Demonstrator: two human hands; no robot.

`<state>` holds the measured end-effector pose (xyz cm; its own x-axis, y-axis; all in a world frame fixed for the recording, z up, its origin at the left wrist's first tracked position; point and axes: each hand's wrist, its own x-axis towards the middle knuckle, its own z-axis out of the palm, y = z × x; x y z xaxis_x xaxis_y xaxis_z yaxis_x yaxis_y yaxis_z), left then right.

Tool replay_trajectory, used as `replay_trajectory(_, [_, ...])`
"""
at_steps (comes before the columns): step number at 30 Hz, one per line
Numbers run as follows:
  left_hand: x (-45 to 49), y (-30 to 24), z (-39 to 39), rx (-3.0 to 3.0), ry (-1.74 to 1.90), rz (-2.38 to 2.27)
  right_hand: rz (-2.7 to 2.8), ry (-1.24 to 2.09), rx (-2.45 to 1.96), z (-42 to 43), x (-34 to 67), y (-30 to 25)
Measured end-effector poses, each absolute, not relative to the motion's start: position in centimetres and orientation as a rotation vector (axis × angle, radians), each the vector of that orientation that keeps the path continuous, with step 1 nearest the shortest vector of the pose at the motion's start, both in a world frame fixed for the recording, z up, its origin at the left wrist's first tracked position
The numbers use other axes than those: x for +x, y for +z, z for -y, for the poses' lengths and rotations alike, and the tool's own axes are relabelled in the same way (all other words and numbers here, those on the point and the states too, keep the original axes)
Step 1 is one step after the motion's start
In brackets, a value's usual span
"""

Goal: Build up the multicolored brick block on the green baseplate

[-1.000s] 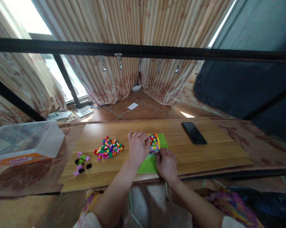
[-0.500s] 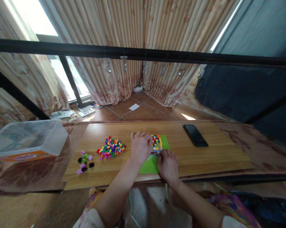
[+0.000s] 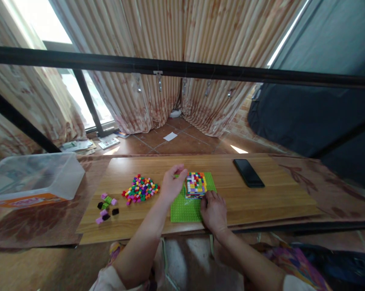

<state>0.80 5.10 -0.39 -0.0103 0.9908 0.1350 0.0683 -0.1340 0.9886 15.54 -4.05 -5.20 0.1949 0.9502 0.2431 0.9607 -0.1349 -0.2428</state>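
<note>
A block built of small multicoloured toy bricks point(image 3: 196, 184) stands on a green studded baseplate point(image 3: 185, 212). My left hand point(image 3: 172, 186) is just left of the block, above the plate's left side. Its thumb and fingers are apart, with nothing visible between them. At the block's front right corner, over the plate's right edge, rests my right hand point(image 3: 214, 210). Its fingers are curled, the tips close against the block; whatever they pinch is hidden. Further left lies a pile of loose small bricks point(image 3: 141, 189) in many colours.
Several larger pink, green and black bricks point(image 3: 108, 201) lie at the wooden board's left end. A black phone point(image 3: 248, 173) lies on the board's right half. Left of the board stands a clear plastic box point(image 3: 64, 178). A black rail point(image 3: 182, 68) crosses beyond the board.
My left hand has drawn back left off the block, and its fingers have parted, uncovering the block's top and more of the baseplate. My right hand has stayed in place.
</note>
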Motion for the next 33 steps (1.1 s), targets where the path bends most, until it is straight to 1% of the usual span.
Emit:
replay_trajectory(7, [3.1,-0.3,-4.4,1.062,1.14,-1.033,1.791,-0.039,-2.119,4.0,15.5,-5.2])
replay_trajectory(12, [3.1,-0.1,-4.6,0.998,1.06,-1.003,1.777,-0.013,-2.119,4.0,15.4,-5.2])
replay_trajectory(21, [3.5,0.2,-4.5,0.968,1.091,-1.038,1.776,0.014,-2.136,4.0,15.1,-4.8])
replay_trajectory(33, [3.8,0.0,-4.4,0.927,1.115,-1.027,1.765,-0.046,-2.095,4.0,15.0,-5.3])
